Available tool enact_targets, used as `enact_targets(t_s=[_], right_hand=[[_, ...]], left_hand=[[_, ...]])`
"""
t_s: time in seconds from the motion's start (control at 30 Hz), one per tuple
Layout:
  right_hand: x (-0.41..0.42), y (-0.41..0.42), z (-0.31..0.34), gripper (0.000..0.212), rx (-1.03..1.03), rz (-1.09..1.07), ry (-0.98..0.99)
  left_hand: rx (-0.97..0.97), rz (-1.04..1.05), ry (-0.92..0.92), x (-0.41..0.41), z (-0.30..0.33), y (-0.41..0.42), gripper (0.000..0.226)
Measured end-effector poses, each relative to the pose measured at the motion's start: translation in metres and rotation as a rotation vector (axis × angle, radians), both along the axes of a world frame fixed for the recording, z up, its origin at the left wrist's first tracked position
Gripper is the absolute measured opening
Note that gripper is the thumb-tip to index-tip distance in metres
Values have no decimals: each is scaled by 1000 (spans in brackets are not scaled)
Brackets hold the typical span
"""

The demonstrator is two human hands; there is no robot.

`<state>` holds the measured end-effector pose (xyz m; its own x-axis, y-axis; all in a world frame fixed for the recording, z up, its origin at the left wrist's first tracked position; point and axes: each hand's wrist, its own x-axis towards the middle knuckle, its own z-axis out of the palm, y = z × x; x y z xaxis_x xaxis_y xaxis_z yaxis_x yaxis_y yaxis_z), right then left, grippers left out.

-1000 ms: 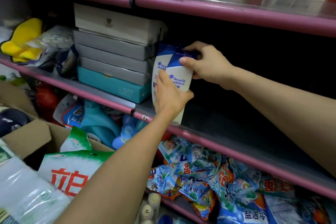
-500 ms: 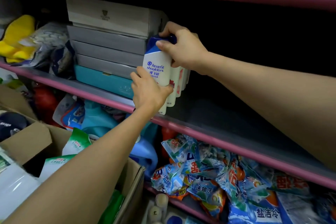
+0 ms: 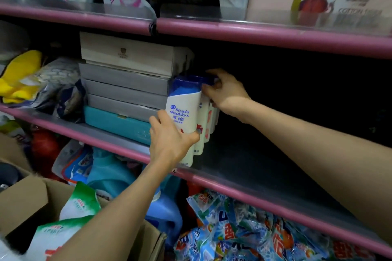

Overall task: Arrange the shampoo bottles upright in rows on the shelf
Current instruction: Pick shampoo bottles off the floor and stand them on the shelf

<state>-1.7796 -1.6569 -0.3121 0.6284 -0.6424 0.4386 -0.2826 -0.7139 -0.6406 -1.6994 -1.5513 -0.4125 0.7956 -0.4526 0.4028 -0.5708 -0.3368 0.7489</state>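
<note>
Several white shampoo bottles with blue caps stand upright in a row running back from the front of the middle shelf [image 3: 265, 161], right beside a stack of boxes. My left hand [image 3: 169, 140] grips the lower body of the front bottle [image 3: 183, 112], thumb on its right side. My right hand [image 3: 227, 91] curls round the blue caps and upper sides of the bottles behind it [image 3: 206, 121]. The rearmost bottles are mostly hidden behind the front ones.
A stack of grey, wooden and teal boxes [image 3: 127, 91] stands just left of the bottles. The shelf is dark and bare to the right. Below lie detergent bags [image 3: 244, 229], blue jugs [image 3: 163, 212] and an open cardboard box [image 3: 25, 201].
The bottles have gone from tilted in my hands to standing upright in a tight row against the box stack. My right hand has slid from the front bottle's cap to the bottles behind.
</note>
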Motion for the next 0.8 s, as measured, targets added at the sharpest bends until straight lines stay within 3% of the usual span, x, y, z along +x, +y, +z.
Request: enact_targets(t_s=[0.17,0.27,0.47,0.8], right_hand=[[3,7,-13,73,23,1,-9],[4,12,-33,83,152,-36,-43],[6,15,-84,49,271,-110,145],[14,10,-102,40,292,-109,129]], left_hand=[[-25,-3,-12,1,-2,-1,76],[-27,-4,-15,0,-2,0,75],[-11,-2,-5,-1,-1,0,76],[3,-3,-38,3,-3,-4,77]])
